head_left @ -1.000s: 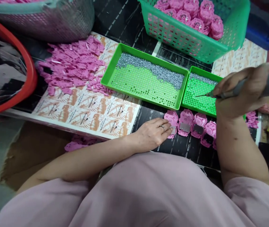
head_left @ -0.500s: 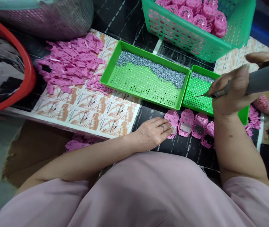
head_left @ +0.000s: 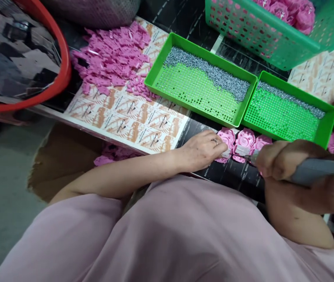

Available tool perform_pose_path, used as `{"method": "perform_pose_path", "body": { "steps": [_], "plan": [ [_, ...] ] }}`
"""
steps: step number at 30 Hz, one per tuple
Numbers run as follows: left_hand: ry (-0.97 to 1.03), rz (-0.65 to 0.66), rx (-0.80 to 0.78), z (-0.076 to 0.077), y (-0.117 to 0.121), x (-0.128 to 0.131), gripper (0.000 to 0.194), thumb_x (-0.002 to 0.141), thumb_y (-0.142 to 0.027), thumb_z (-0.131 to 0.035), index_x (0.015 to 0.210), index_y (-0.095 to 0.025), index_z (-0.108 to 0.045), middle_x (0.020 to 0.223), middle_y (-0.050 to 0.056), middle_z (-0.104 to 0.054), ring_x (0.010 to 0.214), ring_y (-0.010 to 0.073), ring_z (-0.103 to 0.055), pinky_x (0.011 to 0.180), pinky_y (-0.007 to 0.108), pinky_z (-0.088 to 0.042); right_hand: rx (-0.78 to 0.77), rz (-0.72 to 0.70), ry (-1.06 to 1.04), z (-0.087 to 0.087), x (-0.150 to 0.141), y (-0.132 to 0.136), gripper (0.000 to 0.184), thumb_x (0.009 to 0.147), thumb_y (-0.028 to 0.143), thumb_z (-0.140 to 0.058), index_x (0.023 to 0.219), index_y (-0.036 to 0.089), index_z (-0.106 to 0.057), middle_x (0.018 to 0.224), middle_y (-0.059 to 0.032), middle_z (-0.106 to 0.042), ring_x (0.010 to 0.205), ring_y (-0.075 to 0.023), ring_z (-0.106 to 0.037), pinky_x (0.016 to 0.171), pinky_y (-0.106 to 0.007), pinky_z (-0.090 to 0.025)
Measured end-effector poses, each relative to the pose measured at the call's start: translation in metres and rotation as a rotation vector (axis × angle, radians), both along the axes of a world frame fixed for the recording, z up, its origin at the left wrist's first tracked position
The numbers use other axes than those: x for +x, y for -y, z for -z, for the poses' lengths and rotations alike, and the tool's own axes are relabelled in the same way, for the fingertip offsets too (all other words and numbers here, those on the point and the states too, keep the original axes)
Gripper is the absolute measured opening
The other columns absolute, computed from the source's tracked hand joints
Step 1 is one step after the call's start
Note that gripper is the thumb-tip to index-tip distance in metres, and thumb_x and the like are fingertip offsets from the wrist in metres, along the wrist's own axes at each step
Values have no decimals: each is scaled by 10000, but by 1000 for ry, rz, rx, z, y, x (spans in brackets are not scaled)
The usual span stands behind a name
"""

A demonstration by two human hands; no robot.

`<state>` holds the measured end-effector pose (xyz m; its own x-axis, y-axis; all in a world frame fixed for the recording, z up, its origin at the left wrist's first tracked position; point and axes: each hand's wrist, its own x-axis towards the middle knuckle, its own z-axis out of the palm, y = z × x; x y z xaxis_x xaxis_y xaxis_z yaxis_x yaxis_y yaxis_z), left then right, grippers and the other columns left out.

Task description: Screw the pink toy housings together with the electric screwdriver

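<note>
My left hand [head_left: 203, 150], with a ring on one finger, has its bent fingers closed on the lower left side of the leftmost pink plastic housing [head_left: 226, 138]. My right hand [head_left: 281, 158], slightly blurred, is wrapped round a grey electric screwdriver [head_left: 316, 170]. Its thin bit points left, over the row of housings near my left fingertips; whether the tip touches anything I cannot tell. Another pink housing [head_left: 245, 139] with a silver metal plate [head_left: 242, 150] lies beside the first. Further housings to the right are partly hidden by my right hand.
A large green tray [head_left: 196, 105] and a smaller green tray [head_left: 290, 133] hold small silver screws. Pink plastic parts [head_left: 114, 58] lie heaped at the left. A green basket [head_left: 249, 39] holds pink assemblies. The red-rimmed container [head_left: 65, 66] holds flat dark and grey pieces.
My right hand has brought the screwdriver from over the small tray down and left to the housings. My left fingers have curled in on the leftmost housing. The view has shifted.
</note>
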<state>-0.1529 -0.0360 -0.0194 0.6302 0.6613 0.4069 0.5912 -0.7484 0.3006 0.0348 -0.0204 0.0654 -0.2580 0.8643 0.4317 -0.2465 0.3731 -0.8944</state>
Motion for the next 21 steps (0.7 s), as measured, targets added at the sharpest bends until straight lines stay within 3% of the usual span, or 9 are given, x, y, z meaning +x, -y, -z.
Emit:
{"method": "perform_pose_path", "body": {
  "steps": [3, 11, 17, 21],
  "plan": [
    [-4, 3, -5, 0, 0, 0, 113, 907, -141, -500, 916, -111, -608, 848, 78, -697, 897, 196, -627, 871, 325, -481, 109, -50, -67, 4, -12, 6, 313, 809, 270, -605, 1117, 239, -562, 529, 73, -513, 355, -97, -457, 332, -248, -463],
    [-24, 7, -14, 1, 0, -1, 118, 911, -127, -481, 915, -123, -599, 835, 68, -694, 902, 190, -620, 880, 317, -463, 167, -93, -96, 7, -17, -3, 279, 812, 216, -561, 1091, 208, -581, 516, 77, -458, 336, -68, -414, 316, -196, -449],
    [-47, 1, 6, -2, -2, 0, 110, 908, -140, -481, 875, -131, -586, 800, 63, -680, 840, 192, -610, 835, 315, -473, 175, -153, -40, 12, -20, -1, 257, 820, 228, -624, 1074, 210, -591, 545, 69, -494, 372, -77, -469, 323, -214, -466],
    [-12, 10, 10, -2, -2, -1, 94, 899, -129, -497, 873, -123, -587, 802, 64, -674, 838, 185, -612, 838, 310, -484, 167, -196, -4, 3, -14, -2, 337, 840, 249, -613, 1173, 222, -567, 542, 69, -504, 376, -85, -480, 328, -225, -460]
  ]
}}
